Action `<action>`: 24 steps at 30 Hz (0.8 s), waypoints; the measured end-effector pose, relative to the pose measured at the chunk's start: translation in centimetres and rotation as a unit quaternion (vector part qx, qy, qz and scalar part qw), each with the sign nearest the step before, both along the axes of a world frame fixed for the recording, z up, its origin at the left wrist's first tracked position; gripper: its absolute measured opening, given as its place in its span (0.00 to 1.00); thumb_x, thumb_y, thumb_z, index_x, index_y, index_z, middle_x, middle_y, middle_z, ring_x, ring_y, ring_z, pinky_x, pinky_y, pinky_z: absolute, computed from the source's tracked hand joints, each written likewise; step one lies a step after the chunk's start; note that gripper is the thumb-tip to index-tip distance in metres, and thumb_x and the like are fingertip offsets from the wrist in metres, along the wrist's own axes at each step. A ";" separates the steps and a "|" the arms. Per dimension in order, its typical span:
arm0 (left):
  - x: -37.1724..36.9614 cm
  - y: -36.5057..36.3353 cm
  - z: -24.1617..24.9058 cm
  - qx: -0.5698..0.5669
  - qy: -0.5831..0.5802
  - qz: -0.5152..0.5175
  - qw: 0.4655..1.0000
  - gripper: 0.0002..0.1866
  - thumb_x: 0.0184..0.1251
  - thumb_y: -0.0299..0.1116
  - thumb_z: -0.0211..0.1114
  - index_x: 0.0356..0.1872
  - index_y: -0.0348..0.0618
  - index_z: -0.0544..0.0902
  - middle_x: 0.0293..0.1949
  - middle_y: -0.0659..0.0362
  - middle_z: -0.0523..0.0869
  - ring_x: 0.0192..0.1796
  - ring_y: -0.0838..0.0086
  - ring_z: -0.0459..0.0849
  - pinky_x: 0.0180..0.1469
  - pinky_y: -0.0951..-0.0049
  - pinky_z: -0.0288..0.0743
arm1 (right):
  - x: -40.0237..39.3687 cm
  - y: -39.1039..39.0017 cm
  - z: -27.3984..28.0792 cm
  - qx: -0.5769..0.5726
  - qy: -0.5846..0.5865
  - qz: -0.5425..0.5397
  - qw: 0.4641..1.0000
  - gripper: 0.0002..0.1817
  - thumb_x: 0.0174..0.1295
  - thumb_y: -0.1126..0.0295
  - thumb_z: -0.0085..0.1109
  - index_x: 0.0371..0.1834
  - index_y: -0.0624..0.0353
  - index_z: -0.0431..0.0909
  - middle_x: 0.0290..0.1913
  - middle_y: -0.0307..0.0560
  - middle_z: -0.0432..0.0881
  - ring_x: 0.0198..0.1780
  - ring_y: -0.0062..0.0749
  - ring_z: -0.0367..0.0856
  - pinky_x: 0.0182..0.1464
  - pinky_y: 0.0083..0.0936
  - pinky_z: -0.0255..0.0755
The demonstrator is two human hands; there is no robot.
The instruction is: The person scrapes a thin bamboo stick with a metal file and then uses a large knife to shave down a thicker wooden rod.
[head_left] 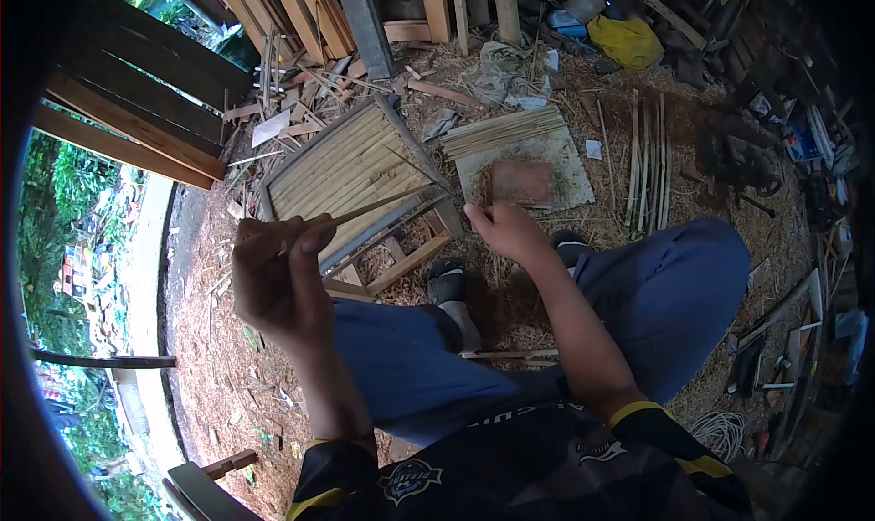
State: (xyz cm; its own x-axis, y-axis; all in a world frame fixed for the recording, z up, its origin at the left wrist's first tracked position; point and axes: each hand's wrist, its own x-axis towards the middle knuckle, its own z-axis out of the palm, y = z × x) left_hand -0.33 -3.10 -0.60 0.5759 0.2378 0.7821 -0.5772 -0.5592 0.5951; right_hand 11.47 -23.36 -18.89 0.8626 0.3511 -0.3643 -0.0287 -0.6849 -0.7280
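My left hand (284, 279) is raised at the left, its fingers pinched on one end of a thin bamboo strip (381, 204). The strip points right and slightly upward, its far end near my right hand (503, 229). That hand is closed in front of my knees, and what it holds, if anything, is hidden. Below the strip stands a low wooden frame (401, 268) topped with slats of split bamboo (342, 161). Beyond my right hand, a reddish block (522, 183) lies on a pale board (576, 170), with a bundle of thin strips (504, 131) across its far edge.
Longer strips (649, 161) lie on the shaving-covered ground at the right. A yellow bag (626, 42) sits at the back. Timber planks (310, 15) lean at the back left, above scrap wood. A coil of cord (720, 434) is at the lower right.
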 end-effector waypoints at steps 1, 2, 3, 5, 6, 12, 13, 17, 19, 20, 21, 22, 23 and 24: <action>-0.1 0.1 -0.2 -0.011 -0.003 -0.017 1.000 0.04 0.72 0.16 0.59 0.44 0.28 0.74 0.37 0.50 0.78 0.40 0.66 0.87 0.41 0.69 0.92 | -0.7 0.4 1.2 0.032 -0.011 0.005 0.999 0.40 0.73 0.35 0.42 0.36 0.66 0.86 0.34 0.67 0.85 0.41 0.62 0.86 0.47 0.50 0.77; -0.3 0.3 -0.3 -0.021 -0.007 -0.033 0.999 0.06 0.71 0.14 0.60 0.45 0.27 0.75 0.38 0.49 0.78 0.41 0.64 0.88 0.43 0.68 0.92 | -1.4 0.9 2.3 0.065 -0.024 0.011 0.998 0.39 0.73 0.35 0.43 0.36 0.65 0.86 0.34 0.66 0.85 0.40 0.62 0.86 0.47 0.50 0.77; -0.3 0.4 -0.4 -0.031 -0.011 -0.050 0.998 0.07 0.69 0.13 0.60 0.45 0.26 0.76 0.40 0.48 0.79 0.42 0.61 0.90 0.45 0.67 0.92 | -2.5 1.7 3.2 0.140 -0.065 -0.001 0.988 0.35 0.75 0.39 0.46 0.36 0.64 0.85 0.30 0.61 0.83 0.34 0.53 0.83 0.42 0.45 0.75; -0.4 0.3 -0.3 -0.015 -0.009 -0.036 0.999 0.07 0.69 0.13 0.60 0.45 0.27 0.76 0.39 0.48 0.80 0.42 0.62 0.89 0.44 0.68 0.92 | -4.6 2.8 5.9 0.257 -0.113 0.012 0.960 0.29 0.76 0.45 0.50 0.35 0.64 0.83 0.25 0.57 0.81 0.27 0.44 0.79 0.38 0.41 0.72; -0.6 0.3 -0.3 -0.004 -0.004 -0.027 1.000 0.07 0.69 0.13 0.61 0.45 0.27 0.76 0.39 0.48 0.80 0.42 0.62 0.89 0.44 0.68 0.92 | -5.5 3.0 8.1 0.298 -0.120 0.038 0.946 0.28 0.76 0.46 0.51 0.34 0.64 0.83 0.24 0.56 0.80 0.27 0.43 0.78 0.37 0.41 0.71; -1.2 0.5 -0.5 0.024 0.007 -0.005 1.000 0.08 0.67 0.13 0.63 0.45 0.29 0.77 0.37 0.48 0.82 0.42 0.65 0.87 0.43 0.71 0.90 | -3.6 2.0 3.8 0.195 -0.057 0.008 0.979 0.30 0.76 0.43 0.48 0.37 0.61 0.84 0.27 0.59 0.81 0.33 0.52 0.82 0.40 0.44 0.74; -1.2 0.3 -0.5 0.015 0.005 -0.008 1.000 0.08 0.67 0.13 0.63 0.45 0.29 0.77 0.37 0.48 0.82 0.42 0.65 0.87 0.43 0.71 0.90 | -2.8 1.6 1.7 0.151 -0.024 -0.008 0.988 0.31 0.76 0.41 0.47 0.40 0.59 0.87 0.31 0.61 0.85 0.37 0.58 0.86 0.43 0.45 0.76; -1.0 0.1 -0.5 -0.002 0.011 -0.007 1.000 0.08 0.67 0.13 0.63 0.44 0.29 0.77 0.37 0.48 0.82 0.41 0.65 0.87 0.43 0.73 0.89 | -2.7 1.3 0.7 0.138 -0.026 -0.029 0.990 0.31 0.76 0.43 0.47 0.36 0.62 0.84 0.27 0.59 0.81 0.33 0.52 0.81 0.39 0.44 0.73; -0.9 0.2 -0.4 -0.018 0.013 -0.006 1.000 0.08 0.67 0.12 0.63 0.44 0.29 0.77 0.37 0.48 0.82 0.41 0.65 0.87 0.43 0.73 0.88 | -4.3 2.3 4.2 0.229 -0.080 -0.017 0.970 0.33 0.77 0.44 0.47 0.28 0.67 0.79 0.19 0.52 0.73 0.23 0.39 0.72 0.33 0.39 0.68; -1.0 0.3 -0.4 -0.004 0.013 -0.005 1.000 0.08 0.67 0.12 0.63 0.44 0.29 0.77 0.37 0.48 0.82 0.41 0.65 0.87 0.43 0.73 0.88 | -5.3 2.8 5.9 0.273 -0.089 0.006 0.958 0.33 0.77 0.44 0.48 0.28 0.67 0.79 0.19 0.51 0.73 0.23 0.38 0.72 0.33 0.39 0.68; -1.0 0.5 -0.3 0.010 0.013 -0.004 1.000 0.08 0.67 0.12 0.63 0.44 0.29 0.77 0.37 0.48 0.83 0.41 0.65 0.87 0.43 0.73 0.88 | -6.4 3.1 7.5 0.318 -0.098 0.028 0.943 0.33 0.77 0.44 0.48 0.28 0.67 0.79 0.19 0.51 0.73 0.23 0.37 0.71 0.32 0.39 0.68; -0.9 0.6 -0.3 0.024 0.012 -0.004 1.000 0.08 0.67 0.12 0.63 0.44 0.30 0.77 0.36 0.48 0.83 0.41 0.66 0.87 0.44 0.72 0.88 | -6.9 3.2 8.6 0.361 -0.107 0.049 0.925 0.33 0.77 0.44 0.48 0.28 0.67 0.79 0.19 0.51 0.73 0.22 0.36 0.70 0.32 0.38 0.68; -0.9 0.6 -0.3 0.035 0.010 -0.004 0.999 0.08 0.67 0.12 0.63 0.44 0.30 0.77 0.36 0.48 0.83 0.41 0.66 0.87 0.44 0.72 0.88 | -7.1 3.1 9.3 0.358 -0.124 0.058 0.924 0.32 0.77 0.45 0.49 0.28 0.67 0.79 0.19 0.50 0.74 0.22 0.36 0.69 0.32 0.38 0.68; -1.0 0.6 -0.3 0.046 0.009 -0.002 0.999 0.08 0.67 0.12 0.63 0.44 0.30 0.77 0.36 0.49 0.83 0.41 0.66 0.87 0.44 0.72 0.88 | -7.3 2.9 9.8 0.354 -0.140 0.067 0.922 0.32 0.77 0.45 0.49 0.29 0.67 0.80 0.19 0.50 0.74 0.22 0.36 0.69 0.32 0.38 0.68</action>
